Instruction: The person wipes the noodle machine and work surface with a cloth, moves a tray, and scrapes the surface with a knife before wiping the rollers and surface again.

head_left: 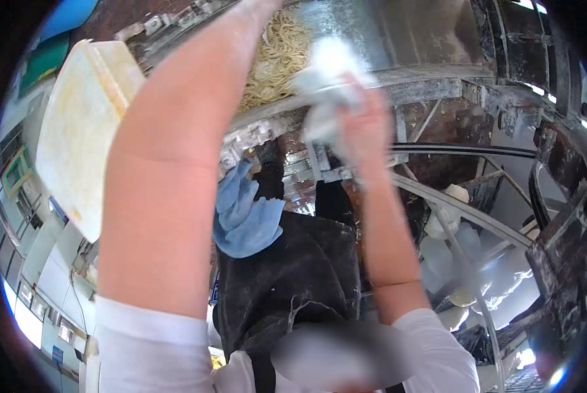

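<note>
My right hand (365, 124) is closed on a white cloth-like bundle (336, 72), both blurred by motion, over the front edge of a metal work surface (398, 33). My left arm reaches up and forward past the top edge of the view, so my left hand is out of sight. Between the arms, a heap of pale noodle-like strands (280, 59) lies on the surface.
A large pale yellowed container (77, 137) stands at the left. A blue cloth (244, 216) hangs beside my dark apron. Metal frame bars (464, 209) and white bags (503, 281) are at the lower right. Chain-like machine parts (247, 137) run along the edge.
</note>
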The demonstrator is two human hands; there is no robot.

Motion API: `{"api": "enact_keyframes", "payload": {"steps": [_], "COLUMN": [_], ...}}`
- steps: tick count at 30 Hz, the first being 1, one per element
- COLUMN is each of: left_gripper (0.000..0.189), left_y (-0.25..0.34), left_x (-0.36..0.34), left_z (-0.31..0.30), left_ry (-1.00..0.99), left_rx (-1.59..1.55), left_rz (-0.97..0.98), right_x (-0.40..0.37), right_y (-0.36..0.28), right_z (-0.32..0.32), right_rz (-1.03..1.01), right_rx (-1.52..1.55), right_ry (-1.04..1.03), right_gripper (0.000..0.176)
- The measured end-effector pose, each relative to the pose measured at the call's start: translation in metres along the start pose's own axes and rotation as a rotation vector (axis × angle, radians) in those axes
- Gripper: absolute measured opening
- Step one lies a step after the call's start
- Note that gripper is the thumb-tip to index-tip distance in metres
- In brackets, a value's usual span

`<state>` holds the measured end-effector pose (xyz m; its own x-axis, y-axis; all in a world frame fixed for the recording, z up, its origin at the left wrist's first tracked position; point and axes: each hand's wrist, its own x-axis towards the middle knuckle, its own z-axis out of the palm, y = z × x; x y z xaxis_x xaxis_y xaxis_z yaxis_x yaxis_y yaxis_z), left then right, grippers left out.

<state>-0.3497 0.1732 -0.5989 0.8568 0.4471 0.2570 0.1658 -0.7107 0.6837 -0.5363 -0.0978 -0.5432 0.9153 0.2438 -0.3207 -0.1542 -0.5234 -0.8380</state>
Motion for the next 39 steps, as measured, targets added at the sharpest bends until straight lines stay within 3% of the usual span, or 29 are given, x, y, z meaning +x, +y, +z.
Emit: {"api": "enact_keyframes", "payload": {"steps": [2, 3, 4, 5, 7, 8, 10, 12, 15, 17, 20, 22, 25, 28, 31, 32, 34, 36, 37, 39], "left_gripper": [0.024, 0.022, 0.025, 0.03, 0.023, 0.023, 0.028, 0.036, 0.043, 0.051, 0.059, 0.051, 0.061, 0.049, 0.035, 0.035, 0.034, 0.032, 0.032, 0.027], "left_y": [0.005, 0.001, 0.004, 0.008, 0.002, -0.009, -0.035, -0.06, -0.142, -0.192, -0.243, -0.216, -0.196, -0.158, -0.076, -0.057, -0.022, 0.045, 0.08, 0.127], "left_x": [-0.041, -0.06, -0.084, -0.111, -0.152, -0.162, -0.179, -0.167, -0.148, -0.135, -0.132, -0.129, -0.122, -0.128, -0.127, -0.126, -0.124, -0.1, -0.088, -0.076], "left_z": [0.005, 0.005, 0.005, 0.006, 0.009, 0.014, 0.006, -0.004, 0.004, 0.014, 0.026, 0.014, 0.001, -0.005, -0.026, -0.035, -0.05, -0.074, -0.078, -0.082], "left_ry": [0.001, 0.015, -0.077, -0.17, -0.233, -0.229, -0.088, -0.073, -0.03, -0.24, -0.287, -0.353, -0.496, -0.402, 0.016, 0.016, 0.144, 0.1, 0.103, 0.284], "left_rx": [0.025, 0.045, 0.036, 0.015, 0.04, 0.041, 0.238, 0.365, 0.392, 0.514, 0.522, 0.437, 0.438, 0.385, 0.293, 0.293, 0.372, 0.141, 0.112, -0.269], "left_rz": [-0.087, -0.184, -0.351, -0.522, -0.646, -0.643, -0.503, -0.698, -0.79, -0.709, -0.582, -0.644, -0.58, -0.573, -0.667, -0.67, -0.506, -0.454, -0.459, -0.241], "right_x": [0.018, 0.031, 0.051, 0.067, 0.075, 0.076, 0.072, 0.073, 0.075, 0.075, 0.076, 0.078, 0.078, 0.079, 0.08, 0.081, 0.08, 0.082, 0.081, 0.081], "right_y": [-0.034, -0.014, 0.008, 0.054, 0.123, 0.141, 0.123, 0.11, 0.111, 0.108, 0.09, 0.087, 0.085, 0.087, 0.084, 0.083, 0.094, 0.11, 0.09, 0.092], "right_z": [-0.08, -0.107, -0.127, -0.142, -0.113, -0.108, -0.112, -0.111, -0.11, -0.109, -0.106, -0.108, -0.106, -0.107, -0.109, -0.109, -0.106, -0.11, -0.109, -0.11], "right_rz": [-0.022, 0.056, 0.28, 0.364, 0.245, 0.145, 0.229, 0.307, 0.283, 0.33, 0.455, 0.464, 0.474, 0.495, 0.527, 0.539, 0.513, 0.417, 0.501, 0.487], "right_rx": [-0.446, -0.496, -0.51, -0.52, -0.604, -0.707, -0.679, -0.646, -0.692, -0.697, -0.683, -0.688, -0.674, -0.678, -0.689, -0.686, -0.667, -0.655, -0.643, -0.7], "right_ry": [0.22, 0.254, 0.254, 0.15, 0.228, 0.312, 0.257, 0.2, 0.188, 0.191, 0.182, 0.183, 0.176, 0.174, 0.156, 0.148, 0.144, 0.169, 0.159, 0.137], "right_gripper": [0.048, 0.053, 0.059, 0.074, 0.081, 0.089, 0.094, 0.098, 0.098, 0.095, 0.095, 0.096, 0.098, 0.1, 0.1, 0.101, 0.101, 0.101, 0.1, 0.103]}}
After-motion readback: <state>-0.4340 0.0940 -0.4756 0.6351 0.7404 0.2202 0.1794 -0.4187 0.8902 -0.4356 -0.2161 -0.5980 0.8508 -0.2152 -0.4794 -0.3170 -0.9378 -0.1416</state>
